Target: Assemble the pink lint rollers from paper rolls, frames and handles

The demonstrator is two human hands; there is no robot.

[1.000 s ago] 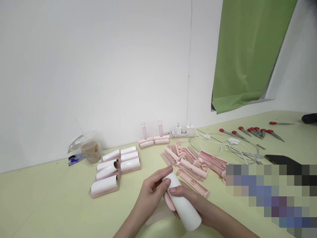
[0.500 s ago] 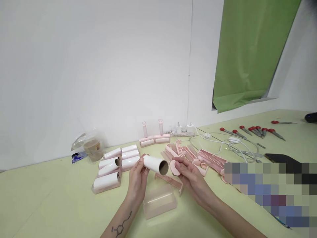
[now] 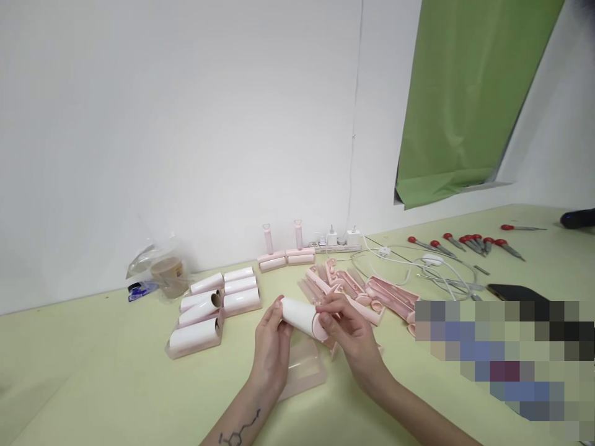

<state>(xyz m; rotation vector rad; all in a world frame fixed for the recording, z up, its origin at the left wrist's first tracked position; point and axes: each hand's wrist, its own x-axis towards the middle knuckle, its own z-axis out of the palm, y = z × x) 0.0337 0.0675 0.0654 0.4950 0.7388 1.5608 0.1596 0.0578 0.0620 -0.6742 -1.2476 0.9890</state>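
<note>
My left hand is closed around the far left end of a white lint roller refill, a paper roll tilted down to the right. At the roll's right end sits a round pink end cap, pinched by my right hand and touching the tube's opening. How deep the cap goes in cannot be seen. Beneath my hands lies a clear plastic cover, partly hidden by my left hand. Pink lint roller parts are piled just behind my right hand.
More white rolls lie at left, some in clear covers. Two pink lint rollers stand against the wall beside a power strip. A bagged tape roll, red-handled tools, white cables and a dark phone-like object surround them.
My right hand has brought the pink cap left onto the roll's open end, covering the hole. The roll has swung slightly, and my view has shifted a little.
</note>
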